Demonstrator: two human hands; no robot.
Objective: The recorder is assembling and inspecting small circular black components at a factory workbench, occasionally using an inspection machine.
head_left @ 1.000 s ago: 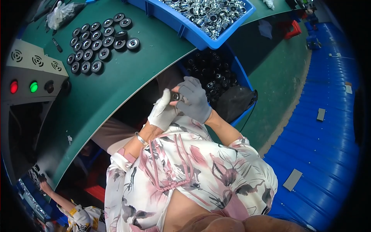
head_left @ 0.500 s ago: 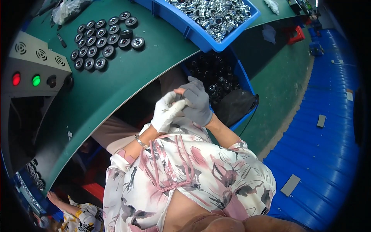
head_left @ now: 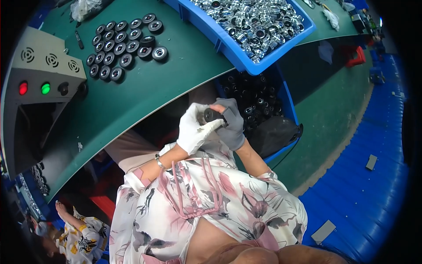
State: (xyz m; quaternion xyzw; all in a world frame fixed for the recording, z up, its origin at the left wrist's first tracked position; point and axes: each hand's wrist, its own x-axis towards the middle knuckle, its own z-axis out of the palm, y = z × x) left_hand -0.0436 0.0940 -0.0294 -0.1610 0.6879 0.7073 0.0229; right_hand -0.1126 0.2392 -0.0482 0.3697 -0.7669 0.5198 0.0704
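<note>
I see the green bench curving round me, with a blue tray of silvery rings at its far edge and rows of black wheels laid out further left. A lower blue bin holds dark parts. Over my lap, my left hand and right hand both close round one small black wheel. I judge steady, square finger pressure matters most here.

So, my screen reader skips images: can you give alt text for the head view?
Two gloved hands, the left hand in white and the right hand in grey, hold a small black wheel together above a lap. Rows of black wheels sit on the green table, beside a blue bin of silvery parts.
</note>
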